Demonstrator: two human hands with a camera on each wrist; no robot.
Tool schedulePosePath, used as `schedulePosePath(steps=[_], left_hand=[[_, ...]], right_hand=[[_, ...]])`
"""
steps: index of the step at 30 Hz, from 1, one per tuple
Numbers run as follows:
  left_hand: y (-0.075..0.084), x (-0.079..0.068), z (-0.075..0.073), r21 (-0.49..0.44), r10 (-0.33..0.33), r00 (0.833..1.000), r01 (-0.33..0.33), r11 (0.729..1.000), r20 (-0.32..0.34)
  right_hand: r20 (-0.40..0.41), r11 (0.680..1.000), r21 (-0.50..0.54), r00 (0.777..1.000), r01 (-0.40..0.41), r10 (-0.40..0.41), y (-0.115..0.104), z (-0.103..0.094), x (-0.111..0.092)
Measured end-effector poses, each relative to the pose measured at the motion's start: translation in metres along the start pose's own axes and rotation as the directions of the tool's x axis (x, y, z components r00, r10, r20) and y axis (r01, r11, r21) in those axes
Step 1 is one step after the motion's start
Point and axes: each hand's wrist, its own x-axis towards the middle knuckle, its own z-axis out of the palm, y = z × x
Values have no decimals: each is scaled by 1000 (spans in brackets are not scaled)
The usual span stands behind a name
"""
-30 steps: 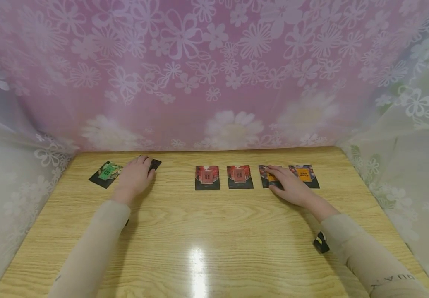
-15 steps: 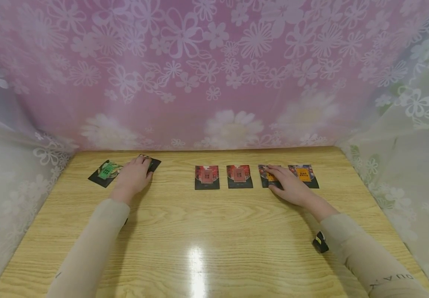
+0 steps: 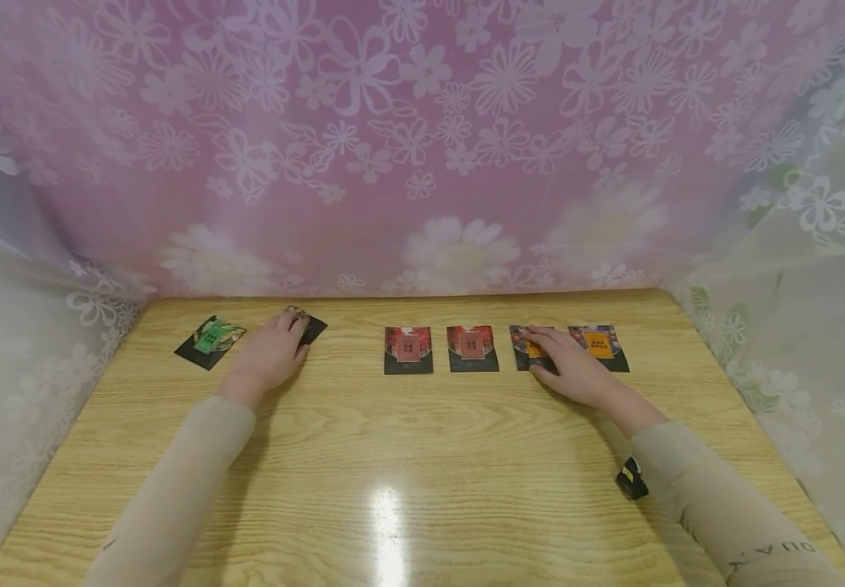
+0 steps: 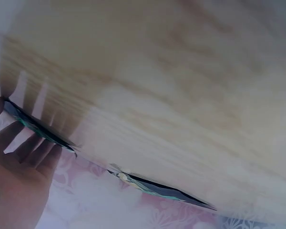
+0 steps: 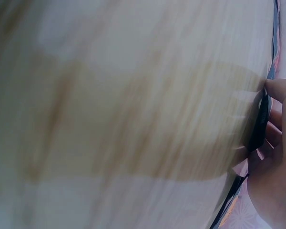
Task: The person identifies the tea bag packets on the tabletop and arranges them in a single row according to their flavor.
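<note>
On the wooden table, my left hand [image 3: 264, 356] lies over a black packet with a green label [image 3: 314, 328], fingers spread on its face, most of it hidden. The left wrist view has the thumb at one end of this packet [image 4: 40, 126] and the fingertips along its face. Left of that hand, another green-labelled packet [image 3: 211, 342] lies tilted. My right hand [image 3: 576, 367] rests on a black packet with an orange label [image 3: 521, 349], its thumb at the lower edge and its fingers across the label. A second orange-labelled packet [image 3: 600, 346] lies just right of those fingers.
Two red-labelled packets [image 3: 407, 350] lie side by side between the hands. A small black object with a yellow mark [image 3: 631, 478] sits beside the right sleeve. Floral curtains [image 3: 422, 163] hang along the table's back and sides.
My left hand has shifted slightly right, and the packet under it has slid right with it, widening the gap to the leftmost packet. The right hand has stayed in place.
</note>
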Motion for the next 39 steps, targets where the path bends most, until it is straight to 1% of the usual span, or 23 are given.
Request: schedulePosePath(steps=[7,12,16,22,29,33,38,39], left_hand=[[5,-6,4,-9,80,997,-80,997,-19],[7,-10,6,-18,134,991,-134,991,-14],[10,-12,6,-26,181,983,-181,983,-12],[14,-16,7,-30,252,967,-253,967,-44],[19,-16,11,-24,312,948,-314,949,-65],[24,-19,10,-22,343,936,-346,938,-77],[30,-22,10,-14,358,931,-360,933,-69],[31,-22,9,-16,356,932,-358,934,-65]], right_hand=[[-1,1000,4,1000,1,-1,-1,0,-1],[0,1000,7,1000,-4,4,-1,0,-1],[2,1000,3,1000,-6,6,-2,0,-2],[2,1000,-5,1000,-8,8,-2,0,-2],[-4,1000,-14,1000,-5,5,-3,-1,-2],[-7,1000,-17,1000,-5,5,-2,-1,-1],[-9,1000,-12,1000,-5,5,-2,-1,-1],[-8,1000,-12,1000,-6,6,-2,-1,-1]])
